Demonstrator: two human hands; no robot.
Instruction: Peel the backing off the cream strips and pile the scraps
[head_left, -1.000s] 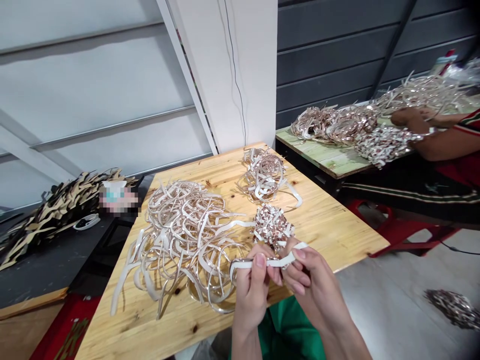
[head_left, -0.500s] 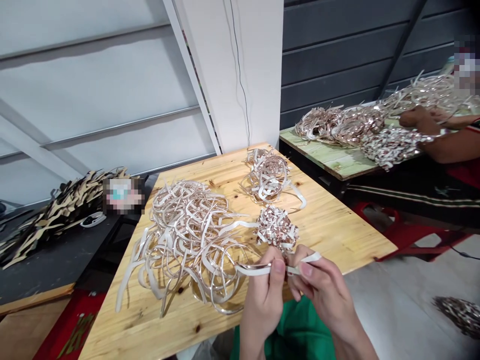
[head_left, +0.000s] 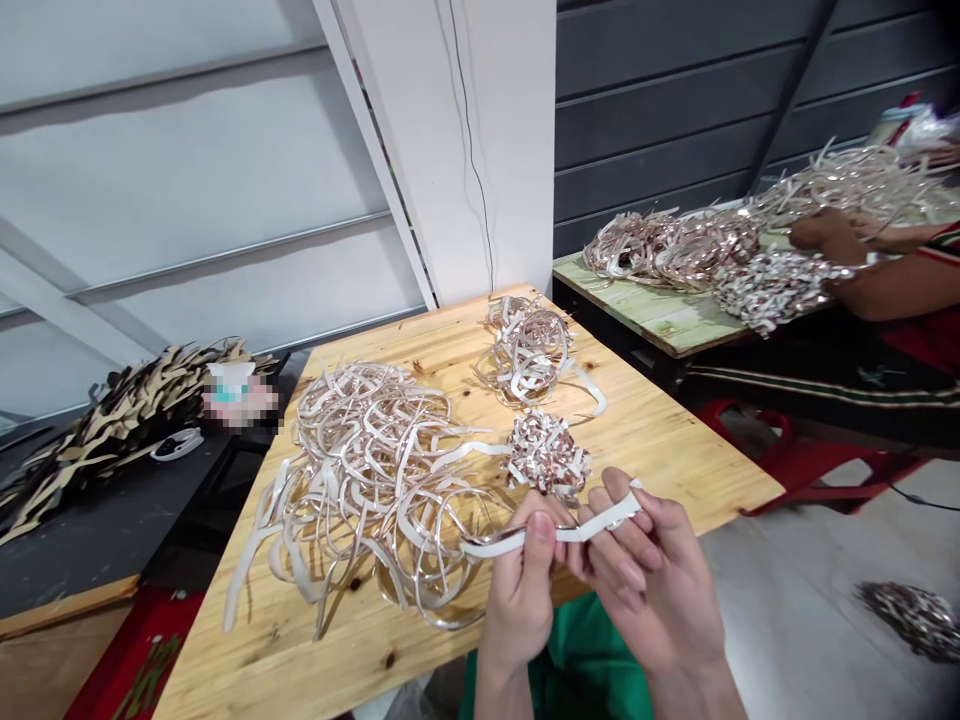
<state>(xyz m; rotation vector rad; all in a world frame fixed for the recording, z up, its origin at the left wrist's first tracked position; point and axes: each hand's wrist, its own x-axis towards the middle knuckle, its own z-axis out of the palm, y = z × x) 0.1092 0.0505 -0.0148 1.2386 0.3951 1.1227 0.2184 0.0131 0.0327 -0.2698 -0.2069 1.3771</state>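
Note:
At the table's near edge, my left hand (head_left: 529,570) pinches a white strip (head_left: 491,546) between thumb and fingers. My right hand (head_left: 649,560) holds the strip's other end between thumb and forefinger, its remaining fingers curled behind it. The strip runs between both hands. Just beyond them sits a compact cluster of folded white and rose-gold strips (head_left: 546,452). A large pile of looped strips (head_left: 375,450) covers the left part of the wooden table (head_left: 660,470). Farther back lies a smaller coil of strips (head_left: 529,350).
On the right, another person's arm (head_left: 885,280) reaches over a second table (head_left: 660,320) bearing shiny strips. A red stool (head_left: 817,475) stands below it. Dark and tan strips (head_left: 142,400) lie on a black table at left.
My right hand has opened out slightly and shifted right and up, so more of the white strip shows between my hands. My left hand keeps its pinch. The camera view has shifted slightly.

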